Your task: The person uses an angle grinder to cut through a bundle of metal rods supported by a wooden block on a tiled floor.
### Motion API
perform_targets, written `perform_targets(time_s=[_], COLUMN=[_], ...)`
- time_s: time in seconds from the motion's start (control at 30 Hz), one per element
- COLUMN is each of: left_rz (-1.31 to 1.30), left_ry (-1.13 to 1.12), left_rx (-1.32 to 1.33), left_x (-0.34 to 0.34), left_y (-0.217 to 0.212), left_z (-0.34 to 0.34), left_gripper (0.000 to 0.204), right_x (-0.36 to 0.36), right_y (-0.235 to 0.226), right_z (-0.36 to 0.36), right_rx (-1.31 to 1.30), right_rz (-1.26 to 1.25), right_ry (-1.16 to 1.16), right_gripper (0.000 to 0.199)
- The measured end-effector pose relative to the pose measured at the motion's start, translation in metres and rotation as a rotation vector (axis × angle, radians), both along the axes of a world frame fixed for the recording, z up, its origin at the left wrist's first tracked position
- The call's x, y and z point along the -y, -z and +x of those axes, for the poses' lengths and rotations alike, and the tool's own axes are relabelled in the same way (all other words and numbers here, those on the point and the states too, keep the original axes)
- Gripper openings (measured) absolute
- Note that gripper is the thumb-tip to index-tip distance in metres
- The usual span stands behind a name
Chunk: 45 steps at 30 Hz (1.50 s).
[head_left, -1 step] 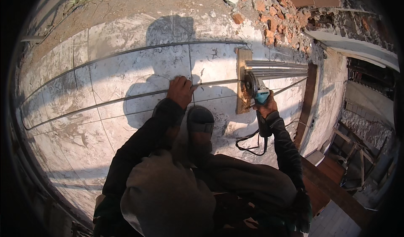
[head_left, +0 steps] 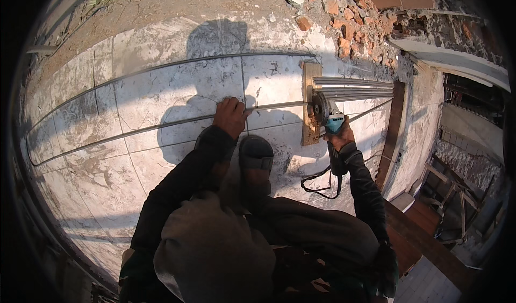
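Note:
My left hand is closed around a long thin steel rod that lies low over the tiled floor. The rod bends back in a U at the far left, and its other leg runs along farther from me. In my right hand is an angle grinder with a teal gear head, its disc standing at the rod over a wooden board. Whether the disc touches the rod I cannot tell. Several cut rods lie side by side, reaching right from the board.
Broken brick rubble is heaped at the far right. A dark wooden strip lies under the rods' right ends. The grinder's black cable loops near my right forearm. My sandalled foot is between my hands.

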<state>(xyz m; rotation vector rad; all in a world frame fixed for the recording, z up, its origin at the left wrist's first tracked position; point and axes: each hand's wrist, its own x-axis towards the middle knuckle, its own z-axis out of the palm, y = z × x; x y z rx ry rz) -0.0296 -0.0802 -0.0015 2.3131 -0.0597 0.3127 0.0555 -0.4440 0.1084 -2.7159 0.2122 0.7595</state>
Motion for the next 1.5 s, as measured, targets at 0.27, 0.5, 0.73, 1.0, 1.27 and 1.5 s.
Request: perform_targets(time_s=[0.27,0.5,0.73,1.0,1.27,1.5], left_rz=[-0.012,0.015,-0.001,-0.009,-0.001,0.041], left_ry=[0.002,0.014,0.002,-0.004,-0.005,0.0], left_rx=[0.004,-0.021,-0.003,0.03,0.032,0.0], left_x=[-0.001,0.0,0.0,0.001,0.0,0.0], left_y=[0.0,0.004,0.002,0.001,0.002,0.004], left_z=[0.0,-0.002,-0.001,0.0,0.0,-0.002], left_gripper=[0.019,0.02,0.019,0.019,0.021,0.021], right_x=[-0.007,-0.005,-0.011,-0.007,-0.011,-0.02], right_y=[-0.007,-0.005,-0.008,0.0,0.002,-0.007], right_z=[0.0,0.001,0.005,0.012,0.019,0.02], right_rx=[-0.05,-0.04,-0.006,-0.003,0.03,0.009], right_rz=[-0.073,-0.066,0.022,0.011,0.033,0.013], right_ry=[0.014,0.021,0.011,-0.001,-0.043,-0.027], right_gripper=[0.094,0.095,0.091,0.088,0.084,0.084])
